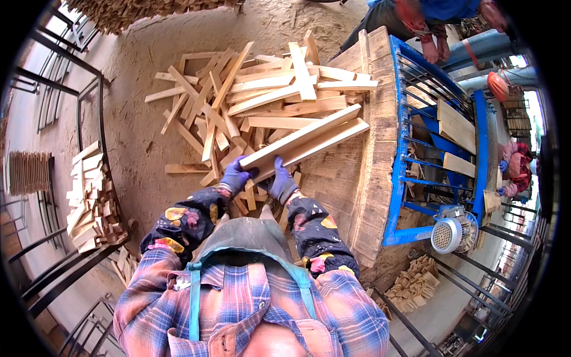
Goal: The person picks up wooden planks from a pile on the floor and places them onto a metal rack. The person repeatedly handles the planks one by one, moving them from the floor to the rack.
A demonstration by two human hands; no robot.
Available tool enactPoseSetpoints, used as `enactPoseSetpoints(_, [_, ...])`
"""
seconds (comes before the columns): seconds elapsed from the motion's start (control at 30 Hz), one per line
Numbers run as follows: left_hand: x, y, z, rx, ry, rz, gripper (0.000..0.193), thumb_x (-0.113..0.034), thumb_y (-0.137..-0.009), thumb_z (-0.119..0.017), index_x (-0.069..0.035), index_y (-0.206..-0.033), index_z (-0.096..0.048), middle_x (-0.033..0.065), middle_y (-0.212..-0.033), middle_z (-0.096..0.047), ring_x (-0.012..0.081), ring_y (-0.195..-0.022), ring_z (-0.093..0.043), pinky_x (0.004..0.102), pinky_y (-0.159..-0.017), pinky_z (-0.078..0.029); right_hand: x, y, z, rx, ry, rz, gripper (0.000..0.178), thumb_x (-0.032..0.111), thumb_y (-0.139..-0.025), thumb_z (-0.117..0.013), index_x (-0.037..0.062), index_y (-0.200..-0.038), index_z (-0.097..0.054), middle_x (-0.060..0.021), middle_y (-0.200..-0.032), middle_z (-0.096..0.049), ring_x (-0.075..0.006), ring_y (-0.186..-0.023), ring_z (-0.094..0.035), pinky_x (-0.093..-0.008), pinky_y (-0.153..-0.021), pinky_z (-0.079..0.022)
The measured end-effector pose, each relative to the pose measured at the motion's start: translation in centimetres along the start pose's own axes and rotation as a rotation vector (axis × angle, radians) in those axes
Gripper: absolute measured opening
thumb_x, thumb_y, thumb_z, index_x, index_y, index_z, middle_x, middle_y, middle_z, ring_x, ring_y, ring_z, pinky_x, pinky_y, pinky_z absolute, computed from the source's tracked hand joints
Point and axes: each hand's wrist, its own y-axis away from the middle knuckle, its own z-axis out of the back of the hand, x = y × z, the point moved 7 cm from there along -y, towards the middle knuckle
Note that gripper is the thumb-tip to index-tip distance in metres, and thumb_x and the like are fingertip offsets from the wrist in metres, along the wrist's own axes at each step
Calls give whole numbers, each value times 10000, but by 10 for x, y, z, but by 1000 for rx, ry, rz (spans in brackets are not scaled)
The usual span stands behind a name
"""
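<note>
Both of my hands wear purple gloves and are closed round the near ends of two pale wooden boards. My left hand (235,177) grips the end of the left board (300,138), its fingers wrapped on the edge. My right hand (281,183) has hold of the right board (327,144), with the thumb up along its side. The boards lie nearly side by side, slanting away to the right, their far ends over the edge of the wooden tabletop (333,193). Beyond them spreads a loose heap of wooden slats (267,89).
A blue metal frame machine (389,229) with a grey motor (446,235) stands at the right. At the far right back, a co-worker's hands (437,50) are by its top. Another person (517,169) is farther right. Cut pieces (95,202) are stacked at left beside black metal racks (101,113).
</note>
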Motion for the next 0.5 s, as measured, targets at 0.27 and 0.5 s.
enactPoseSetpoints(0.27, [-96, 46, -57, 559, -1017, -539, 521, -111, -786, -609, -69, -1277, -441, 184, -1191, -560, 374, -1025, -576, 435, -868, -471, -26, 33, 9, 98, -278, 101, 988, 811, -689, -492, 94, -1352, -350, -117, -1301, -470, -306, -1183, -465, -486, -1008, -379])
enactPoseSetpoints(0.5, [-29, 19, -75, 1166, -573, -31, 550, -231, -853, -612, -92, -1350, -422, 113, -1297, -521, 246, -1070, -576, 364, -898, -473, -30, 71, 24, -24, -155, 122, 357, 286, -873, -595, 77, -1159, -552, -99, -1077, -615, -261, -972, -617, -453, -829, -543])
